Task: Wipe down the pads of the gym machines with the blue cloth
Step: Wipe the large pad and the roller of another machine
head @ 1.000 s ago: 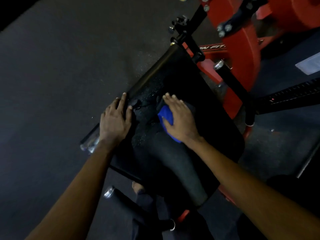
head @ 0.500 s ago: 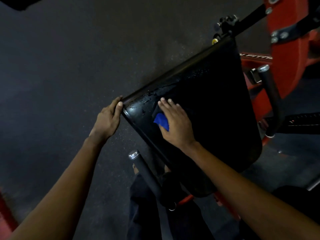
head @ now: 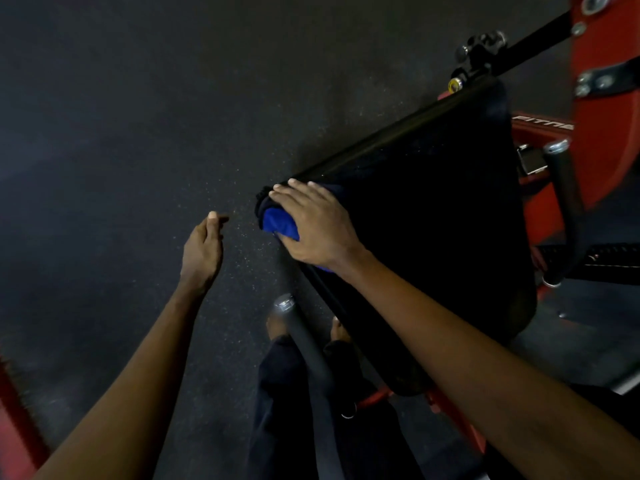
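A large black pad (head: pixel 433 216) of a red gym machine fills the right half of the view. My right hand (head: pixel 318 226) lies flat on the pad's near left corner and presses the blue cloth (head: pixel 277 223) against it; most of the cloth is hidden under the palm. My left hand (head: pixel 202 251) hovers over the floor to the left of the pad, fingers straight, touching nothing.
The red machine frame (head: pixel 602 109) stands at the right with a black handle bar (head: pixel 564 216) beside the pad. Another black bar with a chrome cap (head: pixel 294 327) sticks out below the pad, above my legs. Dark speckled rubber floor (head: pixel 138 133) spreads to the left.
My left hand let go of the pad's corner and drew back over the floor. My right hand slid the cloth left to the pad's corner edge.
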Demonstrator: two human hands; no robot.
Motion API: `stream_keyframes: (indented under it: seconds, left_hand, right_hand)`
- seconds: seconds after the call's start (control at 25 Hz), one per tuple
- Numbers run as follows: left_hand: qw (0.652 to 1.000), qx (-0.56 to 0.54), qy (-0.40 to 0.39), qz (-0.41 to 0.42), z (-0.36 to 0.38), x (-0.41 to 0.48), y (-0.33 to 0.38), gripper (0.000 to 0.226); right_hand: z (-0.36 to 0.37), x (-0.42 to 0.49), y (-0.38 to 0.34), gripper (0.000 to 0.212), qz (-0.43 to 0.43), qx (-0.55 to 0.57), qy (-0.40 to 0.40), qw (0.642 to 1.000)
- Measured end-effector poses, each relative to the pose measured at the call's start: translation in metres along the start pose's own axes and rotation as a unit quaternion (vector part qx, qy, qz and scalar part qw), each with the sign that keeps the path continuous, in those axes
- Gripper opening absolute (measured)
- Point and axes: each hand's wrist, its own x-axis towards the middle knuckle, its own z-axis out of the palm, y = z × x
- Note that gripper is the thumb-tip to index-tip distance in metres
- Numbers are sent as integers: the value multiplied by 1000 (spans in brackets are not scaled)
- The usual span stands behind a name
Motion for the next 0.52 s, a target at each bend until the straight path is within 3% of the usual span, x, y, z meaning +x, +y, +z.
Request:
stream_keyframes:
  seconds: [0.16,0.28,0.44,0.52]
  left_hand:
    - [997,-16,-43,61,22,-3,32,47]
    - [993,-85,-46,62,41,-2,43,46]
    - [980,-191,-49,11,42,-1,35,60]
    - [974,-223,-33,-29,42,-2,33,65]
  right_hand:
    - [-20,-19,59,59,124,14,97,987]
    - [-24,-25,64,59,192,-23,107,975]
    - [-8,-2,16,62,121,-27,51,991]
    - [-5,21,-4,52,91,-13,34,995]
